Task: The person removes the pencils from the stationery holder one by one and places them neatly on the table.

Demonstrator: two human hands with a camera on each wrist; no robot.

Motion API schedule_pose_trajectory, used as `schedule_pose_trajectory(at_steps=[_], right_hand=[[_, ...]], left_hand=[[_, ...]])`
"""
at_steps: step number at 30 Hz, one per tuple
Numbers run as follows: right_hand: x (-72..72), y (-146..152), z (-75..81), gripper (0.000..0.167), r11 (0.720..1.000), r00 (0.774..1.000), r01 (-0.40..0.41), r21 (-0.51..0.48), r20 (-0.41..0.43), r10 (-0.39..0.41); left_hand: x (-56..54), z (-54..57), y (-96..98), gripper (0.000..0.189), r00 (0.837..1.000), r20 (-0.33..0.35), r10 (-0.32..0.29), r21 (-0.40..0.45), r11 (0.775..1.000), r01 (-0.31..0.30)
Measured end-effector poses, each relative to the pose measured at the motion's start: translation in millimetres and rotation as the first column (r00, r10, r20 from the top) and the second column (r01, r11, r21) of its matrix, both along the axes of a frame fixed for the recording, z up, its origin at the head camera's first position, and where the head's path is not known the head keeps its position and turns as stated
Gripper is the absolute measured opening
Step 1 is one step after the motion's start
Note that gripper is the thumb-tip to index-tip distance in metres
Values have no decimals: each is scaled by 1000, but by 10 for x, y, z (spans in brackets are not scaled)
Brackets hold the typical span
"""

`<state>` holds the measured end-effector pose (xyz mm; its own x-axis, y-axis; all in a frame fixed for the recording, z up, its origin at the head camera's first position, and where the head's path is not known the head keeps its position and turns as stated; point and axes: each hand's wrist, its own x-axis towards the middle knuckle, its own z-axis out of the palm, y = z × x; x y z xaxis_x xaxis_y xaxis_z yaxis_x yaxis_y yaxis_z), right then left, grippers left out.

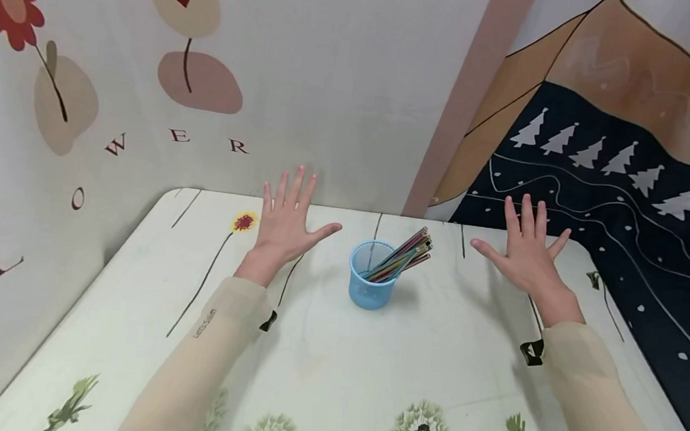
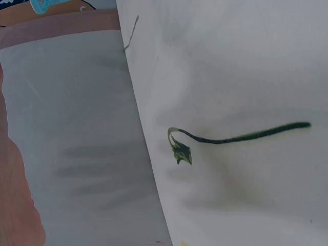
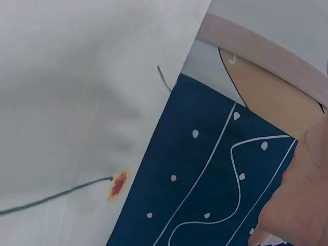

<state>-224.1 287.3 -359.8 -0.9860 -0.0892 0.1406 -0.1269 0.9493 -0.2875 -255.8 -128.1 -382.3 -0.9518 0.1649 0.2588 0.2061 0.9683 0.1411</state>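
A light blue plastic cup [image 1: 370, 294] stands upright on the table in the head view. Several thin, multicoloured pencil-like sticks [image 1: 399, 258] lean out of it to the right. Left of the cup, my left hand [image 1: 285, 227] is raised with its fingers spread and holds nothing. To the cup's right, my right hand [image 1: 526, 255] is held up the same way, palm down and free of any object. Neither hand touches the cup. The left wrist view catches a bit of the cup [image 2: 43, 5] at its top edge. Part of my right hand [image 3: 302, 189] shows in the right wrist view.
A white cloth with printed flowers covers the table [image 1: 320, 364]. Behind it hangs a pale curtain [image 1: 333, 71] with flower prints and letters. On the right is a dark blue printed cloth [image 1: 599, 197] with white trees.
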Motion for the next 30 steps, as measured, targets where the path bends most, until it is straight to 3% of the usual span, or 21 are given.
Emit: schedule_pose_trajectory(at_steps=[14,30], right_hand=[[43,-104,-57,106,1000,1000,-14,-26,-20,14],[99,-207,-172,110,997,999,-23,-69,-25,21]], left_hand=[[137,-8,119,107,998,-22,-57,60,997,58],[269,-118,174,105,998,3,-68,61,996,68]])
